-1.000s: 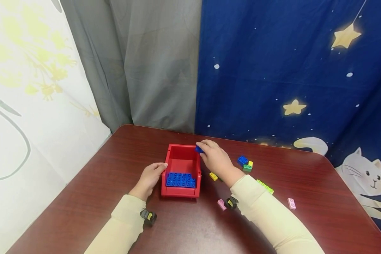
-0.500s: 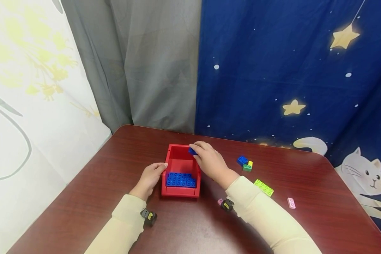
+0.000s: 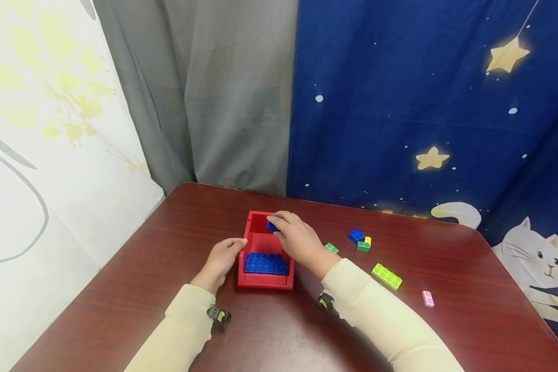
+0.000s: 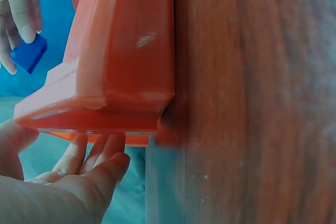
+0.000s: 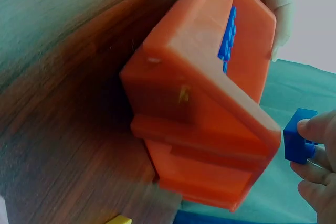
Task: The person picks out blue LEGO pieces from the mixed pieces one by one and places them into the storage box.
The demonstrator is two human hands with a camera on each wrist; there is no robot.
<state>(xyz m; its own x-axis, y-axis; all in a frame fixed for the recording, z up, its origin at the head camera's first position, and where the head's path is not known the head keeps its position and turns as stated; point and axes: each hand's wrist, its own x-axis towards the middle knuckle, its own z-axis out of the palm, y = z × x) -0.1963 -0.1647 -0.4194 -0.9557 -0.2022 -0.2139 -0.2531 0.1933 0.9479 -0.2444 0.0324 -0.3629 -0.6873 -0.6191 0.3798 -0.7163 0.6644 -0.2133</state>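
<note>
A red plastic bin (image 3: 265, 281) stands on the table, with several blue toy bricks (image 3: 266, 264) set in rows at its near end. My left hand (image 3: 219, 262) holds the bin's left wall; in the left wrist view the thumb is at the rim and the fingers lie against the outside. Over the far part of the bin, my right hand (image 3: 301, 238) pinches a blue studded brick (image 5: 296, 136) between thumb and fingers. That brick hangs apart from the bin in the right wrist view. My right hand hides part of the bin's right wall in the head view.
On the brown table (image 3: 176, 227), right of the bin, lie a loose blue brick (image 3: 356, 235), green bricks (image 3: 363, 247), a lime brick (image 3: 387, 276) and a pink brick (image 3: 428, 298). A yellow brick (image 5: 121, 220) shows in the right wrist view. Curtains (image 3: 242, 93) hang behind.
My right hand has moved left with the blue brick, from the bin's right rim to over its far interior. The left hand stays at the left wall.
</note>
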